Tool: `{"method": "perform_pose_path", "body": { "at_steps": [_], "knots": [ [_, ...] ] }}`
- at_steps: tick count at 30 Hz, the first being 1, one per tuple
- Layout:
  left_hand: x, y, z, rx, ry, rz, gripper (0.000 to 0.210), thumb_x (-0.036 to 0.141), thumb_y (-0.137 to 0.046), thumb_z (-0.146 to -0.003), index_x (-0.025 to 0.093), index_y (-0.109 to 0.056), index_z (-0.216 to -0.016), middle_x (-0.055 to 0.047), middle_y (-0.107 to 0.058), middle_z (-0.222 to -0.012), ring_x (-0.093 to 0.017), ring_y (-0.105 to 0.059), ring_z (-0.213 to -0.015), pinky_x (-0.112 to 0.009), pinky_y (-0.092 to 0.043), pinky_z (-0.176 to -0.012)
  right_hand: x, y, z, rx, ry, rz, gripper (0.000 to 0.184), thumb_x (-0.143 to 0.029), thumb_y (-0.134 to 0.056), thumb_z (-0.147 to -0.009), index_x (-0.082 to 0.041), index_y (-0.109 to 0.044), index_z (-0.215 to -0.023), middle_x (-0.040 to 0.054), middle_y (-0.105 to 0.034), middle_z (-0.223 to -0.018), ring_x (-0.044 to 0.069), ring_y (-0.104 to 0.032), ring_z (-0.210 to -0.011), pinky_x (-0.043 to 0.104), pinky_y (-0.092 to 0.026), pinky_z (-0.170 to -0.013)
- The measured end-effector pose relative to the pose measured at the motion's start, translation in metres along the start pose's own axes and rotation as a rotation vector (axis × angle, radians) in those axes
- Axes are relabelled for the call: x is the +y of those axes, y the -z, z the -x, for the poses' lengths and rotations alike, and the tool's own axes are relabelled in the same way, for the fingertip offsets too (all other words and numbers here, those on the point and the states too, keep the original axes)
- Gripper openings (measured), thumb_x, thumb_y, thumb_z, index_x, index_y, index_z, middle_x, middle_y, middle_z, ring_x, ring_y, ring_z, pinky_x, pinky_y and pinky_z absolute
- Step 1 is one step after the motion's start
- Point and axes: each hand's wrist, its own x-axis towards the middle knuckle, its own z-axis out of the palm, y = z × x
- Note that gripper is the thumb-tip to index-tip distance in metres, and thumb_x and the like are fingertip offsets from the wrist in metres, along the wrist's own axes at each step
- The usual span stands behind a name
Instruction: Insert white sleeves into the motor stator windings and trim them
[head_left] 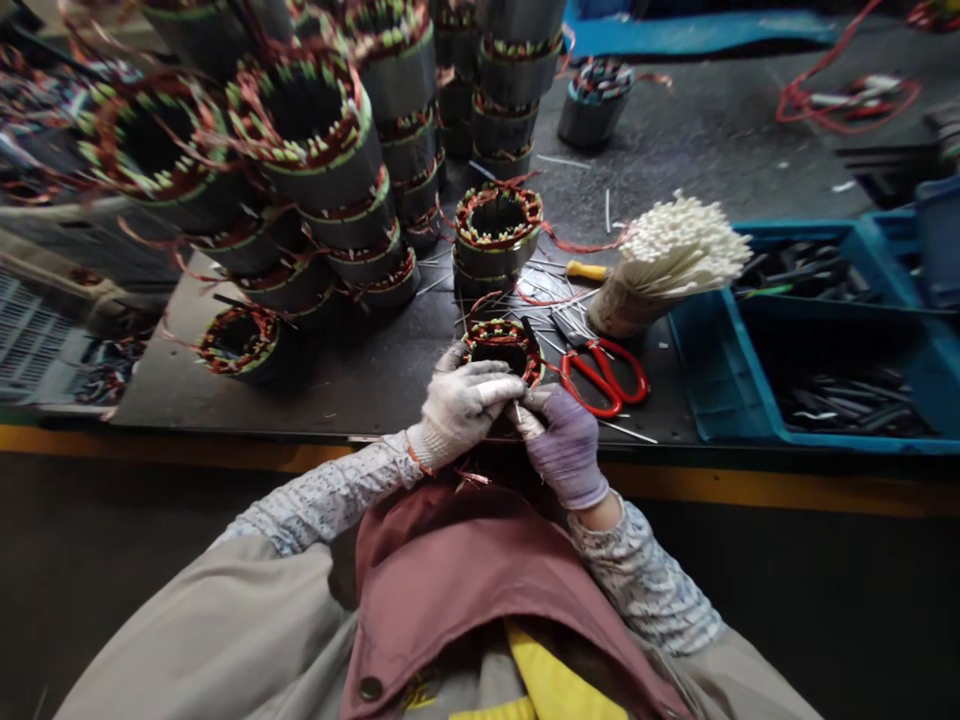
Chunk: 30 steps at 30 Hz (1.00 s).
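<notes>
A motor stator (501,347) with red copper windings stands at the near edge of the dark bench, right in front of me. My left hand (463,405), in a white knit glove, rests against its near side with the fingers curled over the rim. My right hand (561,445), in a purple glove, meets the left one at the stator's near edge and pinches something small, likely a wire end or sleeve; I cannot tell which. Both hands hide the stator's lower front.
Tall stacks of wound stators (315,160) fill the left and back. Another stator (496,232) stands behind mine. Red-handled scissors (600,375), loose pins, a bundle of white sleeves (667,262) and blue bins (825,350) lie to the right.
</notes>
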Motion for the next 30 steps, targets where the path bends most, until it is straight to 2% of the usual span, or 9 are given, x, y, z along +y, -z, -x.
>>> {"method": "perform_pose_path", "body": {
  "at_steps": [5, 10, 12, 16, 18, 21, 23, 26, 30],
  "knots": [
    [-0.004, 0.003, -0.001, -0.070, -0.018, -0.006, 0.018, 0.026, -0.052, -0.091, 0.025, -0.069, -0.097, 0.000, -0.076, -0.094, -0.016, -0.070, -0.095, -0.044, -0.031, -0.109, -0.001, 0.012, -0.010, 0.031, 0.248, 0.348, 0.013, -0.026, -0.056, -0.090, -0.016, -0.062, -0.083, 0.0060, -0.067, -0.075, 0.015, -0.060, -0.063, 0.025, -0.041, -0.054],
    [-0.004, 0.018, -0.008, -0.330, 0.052, -0.090, 0.047, 0.034, -0.062, -0.085, 0.019, -0.054, -0.129, -0.011, -0.061, -0.130, -0.021, -0.057, -0.120, -0.042, -0.033, -0.111, -0.009, 0.036, -0.008, -0.025, 0.400, 0.202, 0.007, -0.021, -0.061, -0.084, -0.018, -0.058, -0.078, 0.0040, -0.068, -0.075, 0.013, -0.059, -0.061, 0.024, -0.039, -0.054],
    [-0.005, 0.022, -0.012, -0.422, 0.046, -0.133, 0.052, 0.033, -0.064, -0.084, 0.016, -0.052, -0.132, -0.012, -0.061, -0.129, -0.024, -0.056, -0.121, -0.045, -0.033, -0.112, -0.020, 0.040, -0.001, -0.016, 0.193, -0.035, 0.007, -0.021, -0.060, -0.083, -0.020, -0.058, -0.077, 0.0026, -0.068, -0.072, 0.013, -0.059, -0.059, 0.024, -0.041, -0.052],
    [-0.009, 0.023, -0.022, -0.549, -0.012, -0.139, 0.034, 0.030, -0.061, -0.087, 0.024, -0.060, -0.121, -0.004, -0.072, -0.108, -0.021, -0.064, -0.107, -0.049, -0.028, -0.113, -0.045, 0.041, 0.003, -0.217, -0.557, -0.862, 0.024, -0.030, -0.048, -0.088, -0.021, -0.051, -0.066, -0.0054, -0.045, -0.046, 0.007, -0.033, -0.032, 0.021, -0.023, -0.032],
    [-0.010, 0.023, -0.025, -0.580, -0.036, -0.127, 0.035, 0.030, -0.064, -0.085, 0.026, -0.060, -0.120, -0.002, -0.072, -0.108, -0.020, -0.062, -0.111, -0.045, -0.029, -0.113, -0.049, 0.041, -0.012, -0.192, -0.708, -1.103, 0.026, -0.031, -0.052, -0.084, -0.021, -0.044, -0.061, -0.0062, -0.043, -0.048, 0.005, -0.022, -0.028, 0.020, -0.014, -0.028],
    [-0.005, 0.028, -0.027, -0.647, -0.075, -0.156, 0.046, 0.028, -0.068, -0.082, 0.026, -0.056, -0.126, -0.004, -0.068, -0.117, -0.022, -0.059, -0.115, -0.046, -0.029, -0.113, -0.041, 0.036, -0.042, 0.019, -0.611, -1.066, 0.027, -0.031, -0.054, -0.082, -0.021, -0.041, -0.060, -0.0058, -0.044, -0.049, 0.004, -0.026, -0.028, 0.019, -0.017, -0.026],
    [0.001, 0.035, -0.024, -0.659, -0.057, -0.284, 0.054, 0.023, -0.067, -0.081, 0.025, -0.050, -0.132, -0.009, -0.060, -0.130, -0.026, -0.054, -0.122, -0.051, -0.028, -0.111, -0.031, 0.030, -0.048, 0.092, -0.594, -0.950, 0.020, -0.032, -0.053, -0.084, -0.019, -0.053, -0.069, -0.0019, -0.056, -0.058, 0.005, -0.040, -0.033, 0.018, -0.031, -0.029],
    [0.015, 0.050, -0.023, -0.730, 0.115, -0.549, 0.053, 0.017, -0.058, -0.085, 0.025, -0.047, -0.136, -0.014, -0.063, -0.122, -0.030, -0.061, -0.110, -0.050, -0.043, -0.096, -0.014, 0.018, -0.024, 0.122, -0.594, -0.795, 0.023, -0.032, -0.046, -0.090, -0.019, -0.058, -0.105, 0.0085, -0.069, -0.104, 0.008, -0.058, -0.047, 0.020, -0.045, -0.036],
    [0.023, 0.061, -0.046, -1.026, 0.106, -0.564, 0.043, 0.020, -0.051, -0.088, 0.025, -0.053, -0.130, -0.008, -0.070, -0.084, -0.022, -0.066, -0.068, -0.032, -0.049, -0.062, 0.009, -0.001, 0.010, -0.059, -0.090, -0.392, 0.037, -0.019, -0.043, -0.089, -0.019, -0.054, -0.124, 0.0133, -0.062, -0.126, 0.018, -0.071, -0.083, 0.030, -0.061, -0.065]
  ]
}}
